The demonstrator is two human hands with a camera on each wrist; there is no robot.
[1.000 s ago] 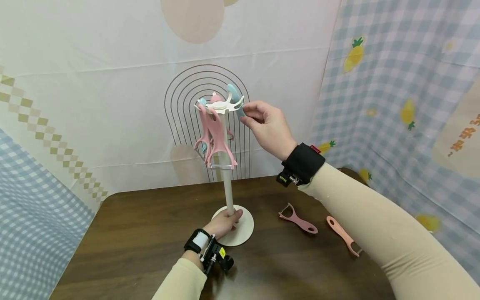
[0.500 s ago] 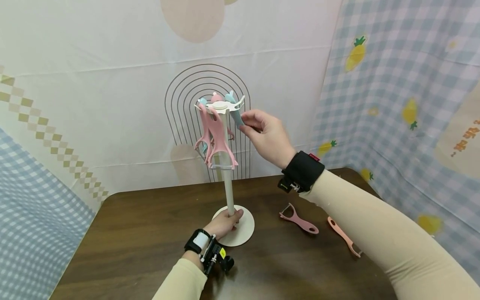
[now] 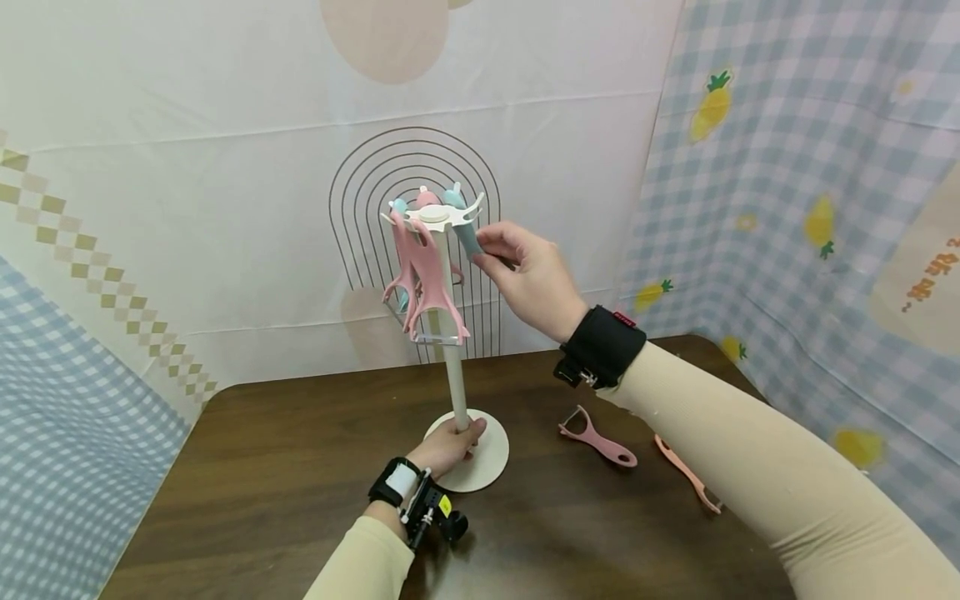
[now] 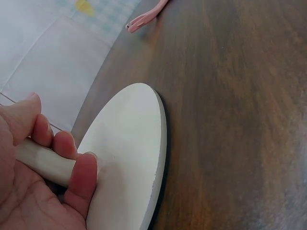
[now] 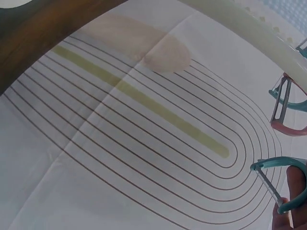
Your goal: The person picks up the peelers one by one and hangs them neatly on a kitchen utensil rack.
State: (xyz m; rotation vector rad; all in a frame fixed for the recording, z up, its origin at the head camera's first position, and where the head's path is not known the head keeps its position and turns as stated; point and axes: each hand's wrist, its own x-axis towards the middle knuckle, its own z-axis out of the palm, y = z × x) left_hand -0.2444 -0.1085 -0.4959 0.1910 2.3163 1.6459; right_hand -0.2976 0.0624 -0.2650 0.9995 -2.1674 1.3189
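Low on the pole of a white stand (image 3: 455, 383), just above its round base (image 4: 127, 129), my left hand (image 3: 446, 447) grips with curled fingers. My right hand (image 3: 534, 271) pinches a blue peeler (image 3: 468, 239) at the stand's top. Its handle end pokes up through the hooked white rack (image 3: 435, 216); its metal blade shows beside my fingertips in the right wrist view. Two pink peelers (image 3: 431, 279) hang from the front hooks, blades down. Behind them hang another pink peeler and another blue one, mostly hidden.
On the dark wooden table (image 3: 300, 467), right of the base, lie a pink peeler (image 3: 597, 442) and an orange-pink peeler (image 3: 686, 472), partly behind my right sleeve. A patterned white cloth (image 3: 225, 208) hangs close behind the stand, a checked one (image 3: 787, 183) at the right.
My right hand has moved down and slightly left, bringing the blue peeler lower into the rack. The rack's top has shifted slightly left. My left hand stays on the pole.
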